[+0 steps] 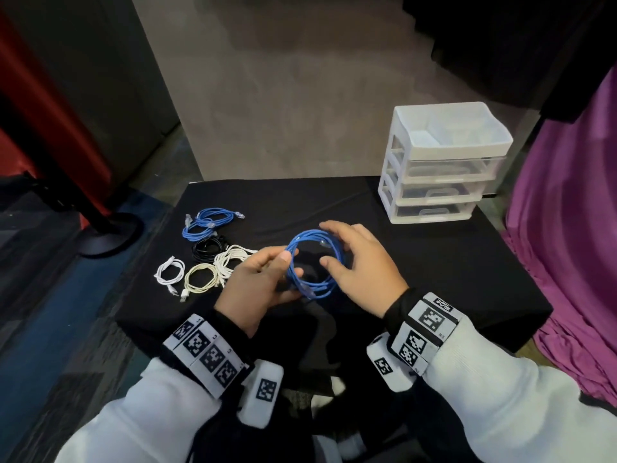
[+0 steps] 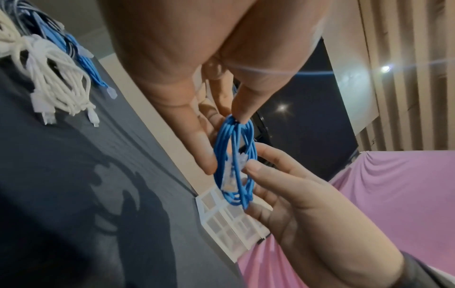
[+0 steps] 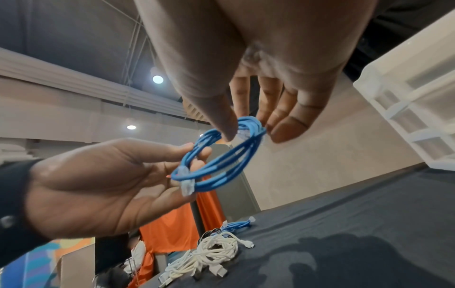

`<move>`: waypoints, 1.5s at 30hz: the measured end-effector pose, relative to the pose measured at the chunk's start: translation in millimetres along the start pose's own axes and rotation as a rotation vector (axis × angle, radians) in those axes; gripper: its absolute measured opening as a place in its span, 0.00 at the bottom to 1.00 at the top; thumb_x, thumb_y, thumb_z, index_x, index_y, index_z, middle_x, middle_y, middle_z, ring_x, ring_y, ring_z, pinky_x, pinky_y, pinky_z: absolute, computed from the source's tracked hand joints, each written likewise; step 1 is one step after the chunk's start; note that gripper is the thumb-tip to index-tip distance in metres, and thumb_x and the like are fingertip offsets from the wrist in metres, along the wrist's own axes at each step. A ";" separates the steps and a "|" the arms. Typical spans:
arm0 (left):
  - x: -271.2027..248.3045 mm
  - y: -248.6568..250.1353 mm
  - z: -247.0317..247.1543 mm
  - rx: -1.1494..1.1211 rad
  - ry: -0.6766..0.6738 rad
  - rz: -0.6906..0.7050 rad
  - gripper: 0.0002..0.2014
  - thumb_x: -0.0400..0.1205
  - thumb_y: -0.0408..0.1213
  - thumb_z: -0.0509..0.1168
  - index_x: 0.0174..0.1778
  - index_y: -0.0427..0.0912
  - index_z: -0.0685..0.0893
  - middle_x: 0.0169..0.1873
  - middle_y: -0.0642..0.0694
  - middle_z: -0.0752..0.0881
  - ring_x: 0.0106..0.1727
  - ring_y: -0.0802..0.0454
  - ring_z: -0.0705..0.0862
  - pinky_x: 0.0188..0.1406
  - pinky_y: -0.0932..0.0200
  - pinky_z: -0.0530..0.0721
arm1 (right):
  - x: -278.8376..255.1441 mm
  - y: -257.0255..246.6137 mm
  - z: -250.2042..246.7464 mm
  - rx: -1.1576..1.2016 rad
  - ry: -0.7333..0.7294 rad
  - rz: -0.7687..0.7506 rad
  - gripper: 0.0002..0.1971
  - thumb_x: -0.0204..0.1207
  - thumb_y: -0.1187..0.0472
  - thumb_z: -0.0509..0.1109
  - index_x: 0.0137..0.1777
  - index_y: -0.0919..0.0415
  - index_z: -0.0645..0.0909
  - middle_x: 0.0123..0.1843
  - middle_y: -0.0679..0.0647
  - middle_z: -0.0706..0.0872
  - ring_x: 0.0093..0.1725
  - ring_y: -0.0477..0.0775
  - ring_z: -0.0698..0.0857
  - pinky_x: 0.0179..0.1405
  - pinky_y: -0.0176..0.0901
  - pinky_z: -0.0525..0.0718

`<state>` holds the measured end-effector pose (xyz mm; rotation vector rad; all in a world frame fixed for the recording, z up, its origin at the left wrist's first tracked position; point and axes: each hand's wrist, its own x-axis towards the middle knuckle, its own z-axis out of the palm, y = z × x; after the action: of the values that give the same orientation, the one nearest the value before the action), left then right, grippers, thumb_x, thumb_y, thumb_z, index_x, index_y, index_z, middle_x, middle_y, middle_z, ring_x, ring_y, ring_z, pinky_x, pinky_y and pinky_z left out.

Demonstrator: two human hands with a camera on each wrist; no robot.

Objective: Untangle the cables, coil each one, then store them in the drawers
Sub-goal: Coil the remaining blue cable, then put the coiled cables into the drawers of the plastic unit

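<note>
Holding the blue coil (image 1: 312, 262) above the bench (image 1: 434, 262): left hand (image 1: 263, 282) fingers pinch one side, right hand (image 1: 357, 259) fingers grip the other.

Dim indoor light, wide-angle bend in every view.
Ceiling lamps (image 3: 157, 79) flare in both wrist views, one throwing a streak of glare; hand shadows (image 2: 118, 194) fall soft on the dark worktop (image 1: 434, 262); close palms blur, and edges bow and smear.
</note>
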<state>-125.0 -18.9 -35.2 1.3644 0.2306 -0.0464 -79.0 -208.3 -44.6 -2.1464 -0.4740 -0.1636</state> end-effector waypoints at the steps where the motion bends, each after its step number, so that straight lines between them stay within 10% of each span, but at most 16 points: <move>1: 7.6 3.2 -2.6 0.009 0.023 0.004 0.10 0.90 0.35 0.62 0.60 0.35 0.86 0.45 0.42 0.88 0.46 0.55 0.91 0.40 0.52 0.92 | 5.0 1.4 2.4 0.018 -0.051 0.007 0.30 0.80 0.59 0.77 0.80 0.39 0.75 0.63 0.41 0.77 0.63 0.40 0.80 0.68 0.37 0.78; 12: 111.1 29.9 -55.9 0.043 0.248 -0.064 0.10 0.92 0.36 0.58 0.59 0.34 0.81 0.53 0.37 0.87 0.53 0.48 0.91 0.44 0.42 0.94 | 89.4 -11.5 63.2 -0.122 -0.242 -0.030 0.31 0.82 0.54 0.75 0.84 0.55 0.72 0.86 0.51 0.61 0.82 0.50 0.72 0.76 0.33 0.69; 16: 157.3 30.1 -87.0 0.136 0.374 -0.102 0.08 0.91 0.37 0.59 0.52 0.38 0.82 0.48 0.35 0.89 0.46 0.47 0.92 0.30 0.52 0.92 | 129.2 -5.9 97.5 -0.189 -0.347 0.076 0.34 0.81 0.49 0.75 0.86 0.52 0.70 0.90 0.56 0.57 0.86 0.58 0.69 0.83 0.43 0.68; 23: 200.7 19.3 -139.7 0.740 0.454 -0.154 0.08 0.81 0.37 0.69 0.36 0.46 0.82 0.44 0.38 0.92 0.45 0.38 0.92 0.50 0.40 0.92 | 131.8 24.3 141.4 -0.432 -0.647 0.029 0.31 0.82 0.41 0.69 0.81 0.54 0.74 0.78 0.60 0.78 0.78 0.67 0.72 0.79 0.51 0.72; 27: 213.9 13.3 -146.5 0.874 0.455 -0.139 0.05 0.76 0.41 0.69 0.37 0.44 0.85 0.38 0.40 0.92 0.46 0.37 0.92 0.53 0.42 0.91 | 119.4 48.1 128.6 -0.288 -0.547 0.041 0.31 0.82 0.41 0.69 0.83 0.48 0.72 0.76 0.52 0.79 0.78 0.55 0.72 0.79 0.46 0.71; 30: 207.3 14.8 -141.2 0.917 0.492 -0.149 0.07 0.81 0.42 0.68 0.44 0.42 0.82 0.48 0.39 0.90 0.62 0.37 0.86 0.57 0.54 0.83 | 105.2 67.9 96.0 -0.191 -0.494 0.099 0.19 0.82 0.43 0.72 0.69 0.47 0.84 0.63 0.45 0.87 0.68 0.46 0.81 0.74 0.43 0.76; 35: 201.1 17.9 -127.4 1.011 0.522 -0.008 0.08 0.81 0.48 0.67 0.48 0.50 0.77 0.53 0.41 0.86 0.55 0.36 0.85 0.56 0.47 0.81 | 78.9 125.9 16.8 0.000 -0.272 0.332 0.01 0.80 0.51 0.77 0.47 0.44 0.90 0.47 0.40 0.93 0.50 0.40 0.90 0.64 0.46 0.85; 41: 196.6 45.0 -12.3 0.918 0.363 0.306 0.02 0.82 0.41 0.67 0.48 0.48 0.84 0.38 0.49 0.84 0.45 0.45 0.84 0.50 0.52 0.80 | 74.8 180.7 -74.9 0.398 0.172 0.778 0.08 0.87 0.60 0.70 0.56 0.64 0.87 0.57 0.65 0.92 0.49 0.54 0.86 0.40 0.44 0.83; 45: 202.7 51.8 88.0 0.870 0.120 0.522 0.05 0.83 0.41 0.67 0.53 0.50 0.85 0.47 0.52 0.83 0.42 0.54 0.85 0.57 0.52 0.85 | 77.9 203.5 -116.8 0.832 0.423 0.892 0.07 0.89 0.57 0.65 0.58 0.59 0.82 0.57 0.59 0.88 0.50 0.53 0.87 0.42 0.46 0.85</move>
<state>93.7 -73.3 -7.6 2.2600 -0.0729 0.4168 79.3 -387.0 -108.6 -1.2732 0.5896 0.0829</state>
